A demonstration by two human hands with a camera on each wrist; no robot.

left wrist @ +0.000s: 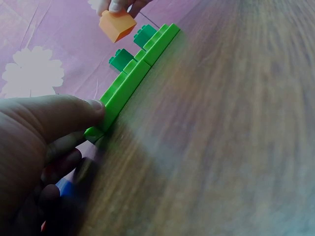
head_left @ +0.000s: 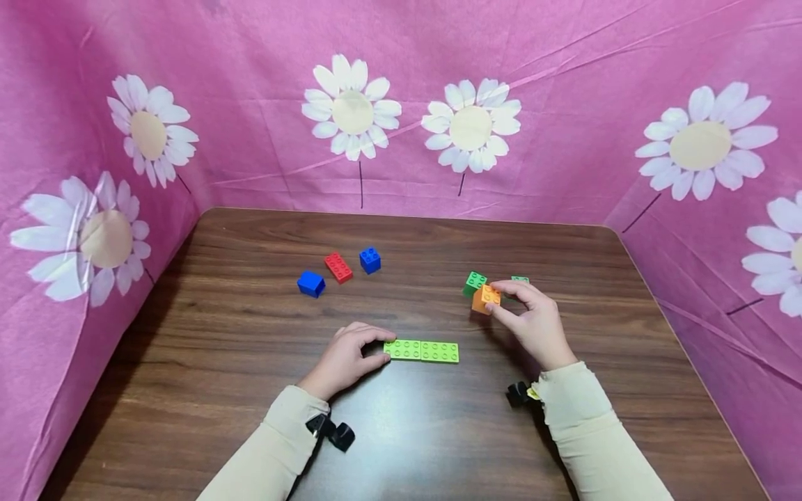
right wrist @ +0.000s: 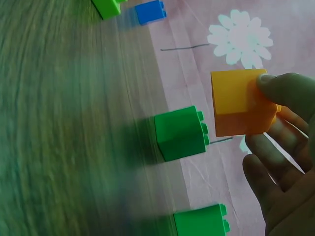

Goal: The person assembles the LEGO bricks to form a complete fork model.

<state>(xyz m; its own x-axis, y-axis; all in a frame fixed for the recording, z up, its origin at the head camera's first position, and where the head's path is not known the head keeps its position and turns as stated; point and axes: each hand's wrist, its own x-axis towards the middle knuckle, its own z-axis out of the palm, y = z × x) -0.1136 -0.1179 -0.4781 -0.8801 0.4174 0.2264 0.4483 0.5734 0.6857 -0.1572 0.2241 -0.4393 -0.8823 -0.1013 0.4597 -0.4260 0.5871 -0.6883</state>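
Note:
My right hand (head_left: 534,323) pinches an orange building brick (head_left: 486,299) between thumb and fingers, lifted off the table. In the right wrist view the orange brick (right wrist: 238,103) hangs with its studs towards the palm. Close by stand a green brick (head_left: 474,282) and a second green brick (head_left: 519,279), the latter partly hidden behind the fingers. My left hand (head_left: 344,358) grips the left end of a lime-green brick (head_left: 404,349) lying flat. Another lime-green brick (head_left: 441,352) lies end to end with it. The left wrist view shows the thumb against the side of the lime-green brick (left wrist: 118,98).
On the wooden table (head_left: 219,348), at the back left, lie a blue brick (head_left: 311,284), a red brick (head_left: 338,267) and another blue brick (head_left: 370,260). A pink cloth (head_left: 263,104) with printed daisies rises around the back and sides of the table.

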